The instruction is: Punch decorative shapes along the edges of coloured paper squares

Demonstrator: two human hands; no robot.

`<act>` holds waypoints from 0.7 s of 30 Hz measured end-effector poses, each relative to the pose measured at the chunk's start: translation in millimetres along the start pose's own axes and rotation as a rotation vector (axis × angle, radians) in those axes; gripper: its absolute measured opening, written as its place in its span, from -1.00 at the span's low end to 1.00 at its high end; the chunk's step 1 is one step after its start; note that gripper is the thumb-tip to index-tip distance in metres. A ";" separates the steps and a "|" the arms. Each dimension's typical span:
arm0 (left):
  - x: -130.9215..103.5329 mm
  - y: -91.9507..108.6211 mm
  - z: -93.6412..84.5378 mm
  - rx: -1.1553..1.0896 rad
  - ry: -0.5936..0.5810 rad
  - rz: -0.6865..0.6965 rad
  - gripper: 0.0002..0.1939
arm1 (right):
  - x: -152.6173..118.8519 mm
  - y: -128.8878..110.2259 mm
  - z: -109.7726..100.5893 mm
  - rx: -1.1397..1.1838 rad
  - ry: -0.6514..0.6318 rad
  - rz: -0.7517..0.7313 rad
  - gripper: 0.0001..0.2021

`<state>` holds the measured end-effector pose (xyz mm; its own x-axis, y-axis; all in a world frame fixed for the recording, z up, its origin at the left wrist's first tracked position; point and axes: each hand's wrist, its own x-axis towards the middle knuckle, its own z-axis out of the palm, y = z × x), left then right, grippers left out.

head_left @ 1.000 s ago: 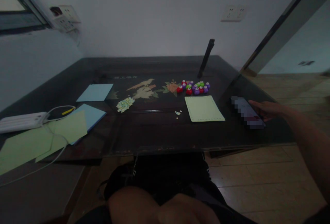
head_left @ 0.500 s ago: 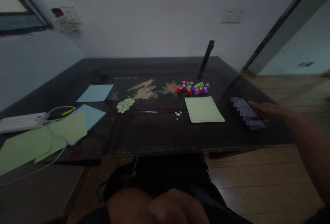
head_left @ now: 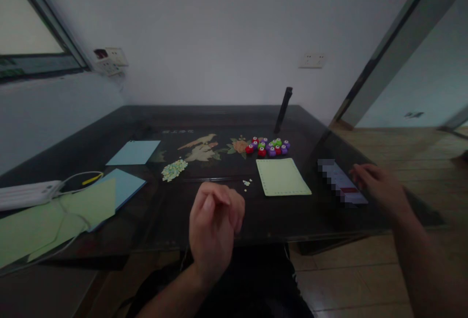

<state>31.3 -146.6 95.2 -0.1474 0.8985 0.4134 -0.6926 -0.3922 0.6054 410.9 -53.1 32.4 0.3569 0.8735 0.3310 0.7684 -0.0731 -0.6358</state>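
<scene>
My left hand [head_left: 217, 225] is raised over the table's front edge, its fingers curled in and closed, with no object visible in them. To the right, my right hand [head_left: 380, 188] hovers beside a phone [head_left: 341, 181], its fingers loosely bent and holding nothing. The phone's screen is partly blurred out. Between the hands lies a pale green loose-leaf sheet [head_left: 283, 176]. A few tiny pale pieces [head_left: 247, 184] are scattered left of that sheet, close to my left hand. Behind it sits a cluster of red, purple and green eyeball-like beads [head_left: 268, 147].
A heap of tiny pale pieces [head_left: 174, 169] lies left of centre on the dark table [head_left: 157, 220]. Light blue paper [head_left: 135, 152], green sheets [head_left: 66, 215] and a white power strip [head_left: 29, 195] with a cable occupy the left. A black stick-like object [head_left: 283, 109] stands at the back.
My left hand has risen from my lap to above the table's front edge. My right hand has drawn slightly away from the phone's edge. The view has tilted up.
</scene>
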 end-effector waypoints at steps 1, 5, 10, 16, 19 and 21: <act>9.6 -7.0 -0.5 -0.025 0.029 -0.014 -0.79 | -4.2 -19.6 8.3 0.110 -0.052 0.007 -0.60; 52.7 -49.2 -2.0 -0.087 0.160 -0.175 -0.83 | -5.3 -94.0 59.1 0.463 -0.293 -0.149 -0.61; 74.8 -123.9 -18.3 0.109 0.308 -0.284 -0.86 | 8.1 -127.0 136.2 0.713 -0.464 -0.175 -0.59; 62.1 -179.8 -49.8 0.296 0.227 -0.322 -0.74 | 6.6 -99.6 178.0 0.768 -0.529 -0.068 -0.58; 64.7 -191.1 -54.7 0.207 0.169 -0.399 -0.67 | 3.1 -94.2 180.8 0.735 -0.522 -0.066 -0.58; 68.4 -194.4 -54.7 0.159 0.172 -0.435 -0.64 | 2.3 -94.6 180.9 0.711 -0.524 -0.071 -0.58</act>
<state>117.2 1.9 -31.4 0.0080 0.9999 -0.0105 -0.6011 0.0132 0.7991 243.0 42.9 -32.9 -0.1020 0.9856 0.1348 0.2051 0.1534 -0.9667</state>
